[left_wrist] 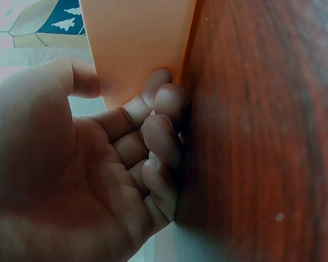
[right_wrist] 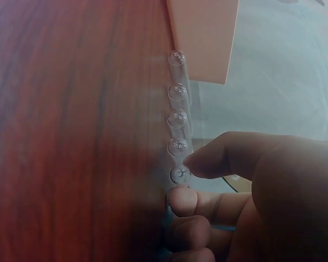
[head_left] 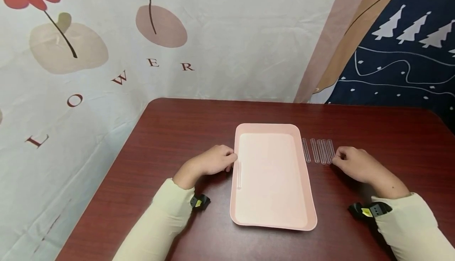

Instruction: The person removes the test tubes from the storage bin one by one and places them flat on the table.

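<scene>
A pink rectangular tray (head_left: 271, 174) lies on the table, with one clear test tube (head_left: 239, 176) inside along its left wall. At the tray's left edge my left hand (head_left: 217, 159) holds the rim, thumb at the top and curled fingers against the outer wall, as the left wrist view shows. Right of the tray, several clear glass test tubes (head_left: 322, 151) lie side by side. My right hand (head_left: 355, 164) pinches the rightmost test tube (right_wrist: 180, 174) between thumb and index finger, low over the wood. Its other fingers are curled beneath.
The dark red wooden table (head_left: 177, 134) reaches back to a printed cloth (head_left: 249, 55) with flowers and letters. A dark blue cloth (head_left: 398, 67) with white trees hangs at the back right. Black wrist straps (head_left: 373, 209) sit at both sleeves.
</scene>
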The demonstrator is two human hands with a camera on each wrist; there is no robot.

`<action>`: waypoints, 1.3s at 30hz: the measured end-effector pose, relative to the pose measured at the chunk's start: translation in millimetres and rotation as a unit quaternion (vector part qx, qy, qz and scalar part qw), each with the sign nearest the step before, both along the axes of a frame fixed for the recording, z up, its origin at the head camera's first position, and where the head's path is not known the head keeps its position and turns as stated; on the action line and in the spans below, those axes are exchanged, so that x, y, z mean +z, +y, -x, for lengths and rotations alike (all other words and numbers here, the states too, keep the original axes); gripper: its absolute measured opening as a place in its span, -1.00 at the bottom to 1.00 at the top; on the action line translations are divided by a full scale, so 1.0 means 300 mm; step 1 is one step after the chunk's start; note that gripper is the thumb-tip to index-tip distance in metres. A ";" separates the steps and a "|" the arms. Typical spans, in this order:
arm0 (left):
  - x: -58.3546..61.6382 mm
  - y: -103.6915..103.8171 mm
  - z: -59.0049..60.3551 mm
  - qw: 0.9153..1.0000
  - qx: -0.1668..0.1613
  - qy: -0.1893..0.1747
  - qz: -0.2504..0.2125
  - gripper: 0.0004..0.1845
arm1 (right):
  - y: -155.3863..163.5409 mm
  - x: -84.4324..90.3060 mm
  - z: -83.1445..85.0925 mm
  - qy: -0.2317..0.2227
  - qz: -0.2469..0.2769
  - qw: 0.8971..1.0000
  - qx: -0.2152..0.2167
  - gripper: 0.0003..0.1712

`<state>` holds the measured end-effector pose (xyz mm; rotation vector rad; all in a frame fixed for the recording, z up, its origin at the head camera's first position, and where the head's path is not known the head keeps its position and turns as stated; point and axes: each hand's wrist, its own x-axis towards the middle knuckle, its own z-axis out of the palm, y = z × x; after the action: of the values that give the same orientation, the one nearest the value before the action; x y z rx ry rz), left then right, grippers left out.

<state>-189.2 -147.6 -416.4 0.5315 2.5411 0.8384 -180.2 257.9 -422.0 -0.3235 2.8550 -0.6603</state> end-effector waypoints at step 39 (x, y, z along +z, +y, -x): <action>0.003 0.001 0.000 1.000 0.004 -0.006 0.000 -0.59 | -0.082 0.104 -0.060 0.042 0.009 0.999 0.014 -0.85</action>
<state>-189.3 -147.3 -415.3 0.5146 2.5340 0.8413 -162.1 233.4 -390.9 -0.4018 2.9196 -0.6845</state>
